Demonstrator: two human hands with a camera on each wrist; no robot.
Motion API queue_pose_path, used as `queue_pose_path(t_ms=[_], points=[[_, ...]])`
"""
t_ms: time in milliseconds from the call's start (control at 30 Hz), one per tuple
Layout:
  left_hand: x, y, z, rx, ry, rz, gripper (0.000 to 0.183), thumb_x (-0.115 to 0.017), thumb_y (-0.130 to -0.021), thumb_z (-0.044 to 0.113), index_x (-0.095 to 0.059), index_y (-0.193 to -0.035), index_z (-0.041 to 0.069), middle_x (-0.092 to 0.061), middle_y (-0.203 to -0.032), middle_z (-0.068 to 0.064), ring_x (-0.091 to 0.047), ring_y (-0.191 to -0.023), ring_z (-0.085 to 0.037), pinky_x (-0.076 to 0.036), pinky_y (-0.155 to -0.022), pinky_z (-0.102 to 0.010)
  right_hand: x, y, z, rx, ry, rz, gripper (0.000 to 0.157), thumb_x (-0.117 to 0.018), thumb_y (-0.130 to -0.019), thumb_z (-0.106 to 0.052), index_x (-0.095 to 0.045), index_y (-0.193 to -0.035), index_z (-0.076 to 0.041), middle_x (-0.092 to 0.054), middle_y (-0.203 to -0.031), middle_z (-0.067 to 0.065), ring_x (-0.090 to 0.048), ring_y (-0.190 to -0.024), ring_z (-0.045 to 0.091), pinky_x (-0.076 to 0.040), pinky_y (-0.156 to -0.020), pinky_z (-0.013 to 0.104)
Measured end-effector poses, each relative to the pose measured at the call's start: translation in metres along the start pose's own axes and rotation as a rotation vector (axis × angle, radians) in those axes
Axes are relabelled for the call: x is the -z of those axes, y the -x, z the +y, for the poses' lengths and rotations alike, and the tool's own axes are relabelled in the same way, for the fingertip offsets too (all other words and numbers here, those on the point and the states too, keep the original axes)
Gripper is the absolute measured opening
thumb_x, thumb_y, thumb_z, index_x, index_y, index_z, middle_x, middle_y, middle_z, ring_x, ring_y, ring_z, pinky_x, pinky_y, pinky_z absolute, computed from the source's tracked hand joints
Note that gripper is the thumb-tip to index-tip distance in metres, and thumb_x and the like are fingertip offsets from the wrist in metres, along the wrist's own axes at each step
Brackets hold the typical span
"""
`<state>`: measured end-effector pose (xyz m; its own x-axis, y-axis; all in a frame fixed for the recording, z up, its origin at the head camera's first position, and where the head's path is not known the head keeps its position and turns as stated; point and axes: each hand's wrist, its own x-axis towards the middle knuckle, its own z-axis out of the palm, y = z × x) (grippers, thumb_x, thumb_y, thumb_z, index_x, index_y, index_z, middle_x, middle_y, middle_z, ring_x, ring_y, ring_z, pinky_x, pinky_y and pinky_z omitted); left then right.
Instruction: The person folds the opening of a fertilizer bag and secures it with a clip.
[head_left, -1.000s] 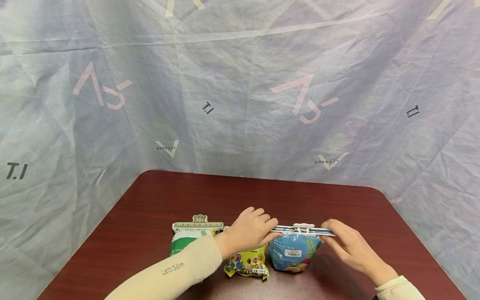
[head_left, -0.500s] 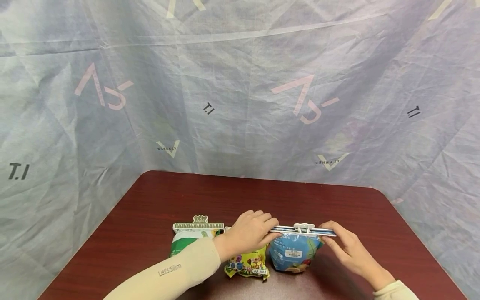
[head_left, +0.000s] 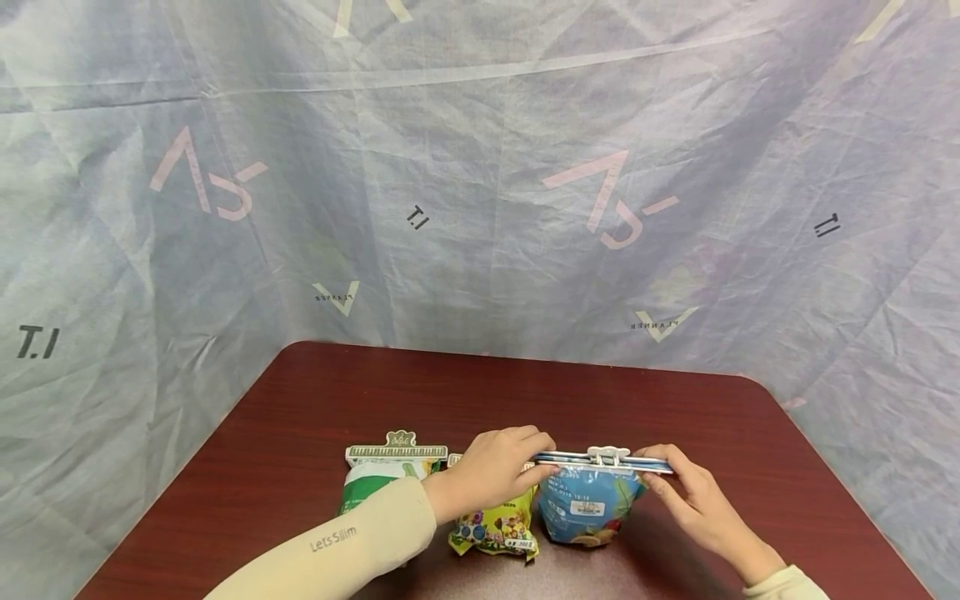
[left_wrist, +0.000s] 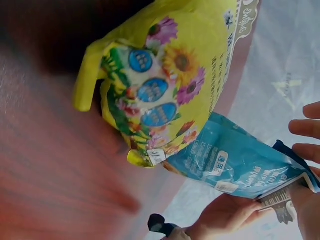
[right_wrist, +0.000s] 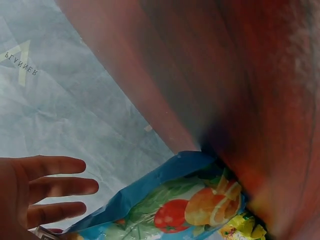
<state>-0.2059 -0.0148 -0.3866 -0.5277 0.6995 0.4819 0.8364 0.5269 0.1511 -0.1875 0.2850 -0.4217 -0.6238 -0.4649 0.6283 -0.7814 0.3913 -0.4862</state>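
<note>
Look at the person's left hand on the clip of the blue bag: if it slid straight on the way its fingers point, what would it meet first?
Probably the white knob at the middle of the clip on the blue bag. The left hand points right along it; beyond waits the right hand.

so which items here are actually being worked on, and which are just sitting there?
In hand:
- blue bag
- white clip across its top
- left hand on the clip's left end
- right hand on its right end

Lying about:
- yellow bag
- green bag, clipped shut
- table
</note>
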Motion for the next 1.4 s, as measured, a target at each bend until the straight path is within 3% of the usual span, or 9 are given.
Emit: queue_pose_path(t_ms=[133,300,533,733,933,1167,1400], points=[[0.0005,0.0012,0.0004,0.076,0.136,-0.044,0.023,-0.050,-0.093,0.040,-0.057,-0.106,0.022,-0.056,-0.093,0.012,-0.050,-0.070,0.004,-0.038,-0.056,-0.012,-0.0007,0.0011,-0.0006,-0.022,-0.054,0.004,0.043,-0.053,-0.079,0.022,-0.050,-0.115,-0.002,-0.056,-0.111,0.005,-0.061,-0.085,0.010,-0.050,-0.064,0.022],[0.0011,0.0020,0.0009,0.159,0.293,-0.075,0.025,-0.051,-0.092,0.041,-0.056,-0.108,0.022,-0.058,-0.099,0.011,-0.055,-0.082,0.001,-0.044,-0.066,-0.015,-0.0008,0.0015,-0.0015,-0.042,-0.110,0.025,0.040,-0.052,-0.080,0.023,-0.051,-0.112,-0.001,-0.057,-0.111,0.005,-0.061,-0.085,0.010,-0.051,-0.064,0.023],[0.0030,-0.0001,-0.0001,0.285,0.524,-0.123,0.026,-0.055,-0.089,0.042,-0.058,-0.107,0.023,-0.060,-0.102,0.011,-0.057,-0.094,-0.003,-0.048,-0.080,-0.027,0.0018,0.0002,-0.0064,-0.167,-0.243,0.037,0.032,-0.051,-0.085,0.015,-0.052,-0.112,-0.003,-0.060,-0.100,0.002,-0.063,-0.079,0.012,-0.050,-0.061,0.026],[0.0019,-0.0002,-0.0017,0.360,0.690,-0.125,0.022,-0.060,-0.087,0.039,-0.060,-0.101,0.023,-0.060,-0.099,0.010,-0.058,-0.090,-0.004,-0.048,-0.073,-0.024,0.0031,0.0014,-0.0067,-0.234,-0.325,0.045,0.027,-0.049,-0.088,0.012,-0.052,-0.110,-0.003,-0.060,-0.096,0.005,-0.064,-0.079,0.012,-0.052,-0.063,0.028],[-0.0026,0.0004,-0.0044,0.452,0.849,-0.122,0.018,-0.064,-0.086,0.031,-0.061,-0.099,0.020,-0.060,-0.096,0.008,-0.059,-0.083,-0.006,-0.051,-0.066,-0.028,0.0039,0.0016,-0.0049,-0.206,-0.523,0.041,0.032,-0.042,-0.088,0.017,-0.051,-0.113,-0.001,-0.061,-0.095,0.003,-0.062,-0.079,0.013,-0.052,-0.063,0.029],[-0.0034,0.0013,-0.0028,0.560,1.028,-0.136,0.021,-0.066,-0.085,0.028,-0.061,-0.100,0.014,-0.059,-0.096,-0.002,-0.060,-0.088,-0.027,-0.053,-0.067,-0.038,0.0017,0.0027,-0.0003,-0.225,-0.848,-0.057,0.035,-0.031,-0.093,0.015,-0.044,-0.121,-0.001,-0.055,-0.108,0.004,-0.058,-0.091,0.014,-0.051,-0.069,0.046],[-0.0028,0.0008,-0.0027,0.598,1.099,-0.129,0.022,-0.067,-0.084,0.027,-0.062,-0.099,0.011,-0.057,-0.093,-0.005,-0.059,-0.087,-0.026,-0.052,-0.069,-0.041,0.0002,0.0050,0.0008,-0.357,-0.935,-0.072,0.029,-0.034,-0.097,0.006,-0.045,-0.120,-0.008,-0.054,-0.108,0.004,-0.058,-0.098,0.015,-0.048,-0.074,0.050]])
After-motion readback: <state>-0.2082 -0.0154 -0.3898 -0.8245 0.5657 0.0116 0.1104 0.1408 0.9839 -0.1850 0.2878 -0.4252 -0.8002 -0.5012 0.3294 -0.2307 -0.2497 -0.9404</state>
